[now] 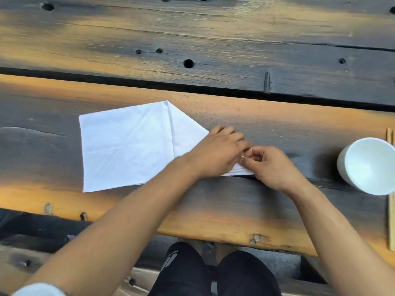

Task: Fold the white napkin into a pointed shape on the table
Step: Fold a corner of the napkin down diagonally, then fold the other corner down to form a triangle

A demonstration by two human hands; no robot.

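The white napkin (128,146) lies flat on the dark wooden table (235,199). Its right side is folded in to a point that runs toward the right. My left hand (215,154) lies on that folded flap, knuckles up, its fingers curled down at the tip. My right hand (271,165) meets it from the right, and its curled fingers pinch the napkin's pointed right corner. The corner itself is mostly hidden under both hands. Only a thin strip of layered edges shows below them.
A white bowl (369,165) stands at the right edge of the table, on a bamboo mat (391,221). A dark gap between planks runs across behind the napkin. My knees in black trousers (213,274) show below the table's front edge.
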